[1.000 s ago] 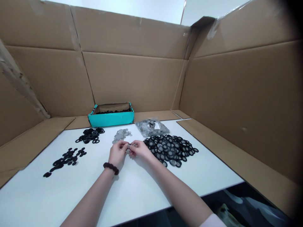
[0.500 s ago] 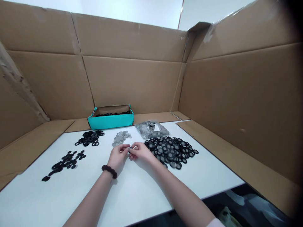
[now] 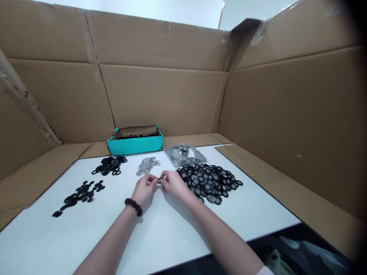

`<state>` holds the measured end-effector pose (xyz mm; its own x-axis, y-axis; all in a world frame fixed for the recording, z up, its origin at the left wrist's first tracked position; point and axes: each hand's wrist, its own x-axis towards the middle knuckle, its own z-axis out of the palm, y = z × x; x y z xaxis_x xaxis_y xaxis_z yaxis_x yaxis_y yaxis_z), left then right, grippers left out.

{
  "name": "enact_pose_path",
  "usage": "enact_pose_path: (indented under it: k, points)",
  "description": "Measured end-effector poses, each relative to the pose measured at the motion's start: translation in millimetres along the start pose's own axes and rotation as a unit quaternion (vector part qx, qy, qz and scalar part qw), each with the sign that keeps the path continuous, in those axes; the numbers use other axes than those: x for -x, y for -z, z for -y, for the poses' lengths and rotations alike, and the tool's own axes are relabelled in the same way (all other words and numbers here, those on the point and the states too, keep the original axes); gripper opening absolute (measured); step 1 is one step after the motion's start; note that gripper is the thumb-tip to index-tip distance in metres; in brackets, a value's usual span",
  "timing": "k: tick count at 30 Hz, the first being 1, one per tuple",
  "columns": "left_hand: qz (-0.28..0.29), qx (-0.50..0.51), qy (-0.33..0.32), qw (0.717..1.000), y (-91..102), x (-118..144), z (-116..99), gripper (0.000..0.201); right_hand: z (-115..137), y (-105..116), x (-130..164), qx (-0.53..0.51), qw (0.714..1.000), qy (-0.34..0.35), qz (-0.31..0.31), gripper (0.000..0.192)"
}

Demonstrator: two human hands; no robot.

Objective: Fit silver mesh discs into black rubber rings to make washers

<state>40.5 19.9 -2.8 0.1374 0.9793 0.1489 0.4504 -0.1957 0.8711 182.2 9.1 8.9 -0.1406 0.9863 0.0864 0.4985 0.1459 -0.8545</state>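
Note:
Between my two hands, over the middle of the white table, is a small dark round piece (image 3: 159, 180). My left hand (image 3: 145, 188) pinches its left side, and a dark beaded band circles that wrist. The right side of the piece is pinched by my right hand (image 3: 172, 182); the fingers hide most of it. Just beyond my fingers lie loose clear-grey discs (image 3: 148, 165). Right of my right hand spreads a large heap of black rings with grey centres (image 3: 209, 181). Black rings (image 3: 110, 166) and small black discs (image 3: 82, 195) lie to the left.
A teal box (image 3: 134, 145) with black pieces inside stands at the back. Right of it lies a clear plastic bag (image 3: 185, 154) of grey discs with a white label. Tall cardboard walls (image 3: 160, 99) enclose the white table (image 3: 172, 240) at the back and sides.
The view has shifted slightly. Both hands stay together at the same spot, and the dark piece between the fingertips shows a little more now.

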Motion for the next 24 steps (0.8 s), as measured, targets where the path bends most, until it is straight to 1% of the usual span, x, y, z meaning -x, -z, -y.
enact_pose_path:
  k: [2,4,6,8,11,14,16,18,21,24]
  points:
    - [-0.013,0.015,0.005,1.0,-3.7,1.2,-2.0,0.019,0.3,-1.3,-2.1,-0.046,0.999,-0.029,0.009,0.011]
    - [-0.027,0.041,0.023,0.999,-6.8,2.0,-2.9,0.018,0.2,-4.4,-5.0,-0.127,0.989,-0.075,0.026,0.013]
    - [-0.048,0.062,0.038,0.996,-8.2,2.0,-2.7,0.019,1.2,-7.0,-7.3,-0.208,0.97,-0.12,0.041,0.015]
    - [-0.057,0.077,0.039,0.995,-7.5,1.1,-2.2,0.022,3.5,-7.2,-8.5,-0.273,0.949,-0.148,0.056,0.019]
    - [-0.036,0.115,0.036,0.992,-4.2,-0.4,-2.6,0.031,5.8,-4.3,-8.4,-0.342,0.922,-0.16,0.081,0.024]
    - [-0.029,0.131,0.03,0.99,-1.6,-0.3,-5.0,0.033,3.3,-3.1,-8.3,-0.377,0.907,-0.158,0.101,0.021]
    - [-0.036,0.122,0.027,0.992,-0.8,0.5,-6.9,0.03,-0.1,-4.7,-8.8,-0.371,0.909,-0.158,0.106,0.015]
    - [-0.04,0.104,0.026,0.993,-0.4,1.1,-7.9,0.028,-3.0,-7.0,-9.4,-0.343,0.921,-0.154,0.105,0.01]
    - [-0.039,0.073,0.015,0.996,-0.2,1.1,-7.3,0.029,-4.4,-9.2,-9.6,-0.292,0.943,-0.132,0.093,0.01]
    - [-0.025,0.055,0.005,0.998,0.4,0.8,-5.9,0.03,-3.4,-8.8,-9.5,-0.261,0.956,-0.11,0.069,0.012]
